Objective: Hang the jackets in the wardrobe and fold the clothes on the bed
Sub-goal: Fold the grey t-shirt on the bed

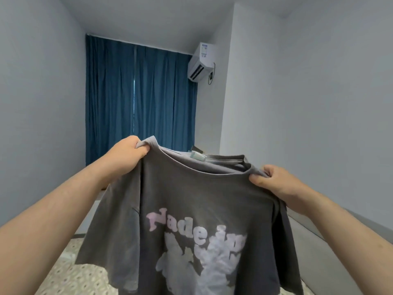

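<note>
Cloth is pinched in both grips: the left hand point(129, 153) curls its fingers round one shoulder of the dark grey cotton T-shirt with pale pink and white print point(191, 199), and the right hand point(278, 180) holds the other, lower. From there the shirt hangs downward, print facing the person, shoulder line tilted. Beneath lies the bed with its patterned sheet point(63, 279), so laying it flat likely needs both hands lowered together.

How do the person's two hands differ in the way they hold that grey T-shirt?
The left hand is held higher than the right hand, so the grey T-shirt hangs tilted. The left hand shows against the blue curtain, the right hand against the pale wall. Both pinch a shoulder of the shirt beside the collar, between thumb and fingers.
</note>
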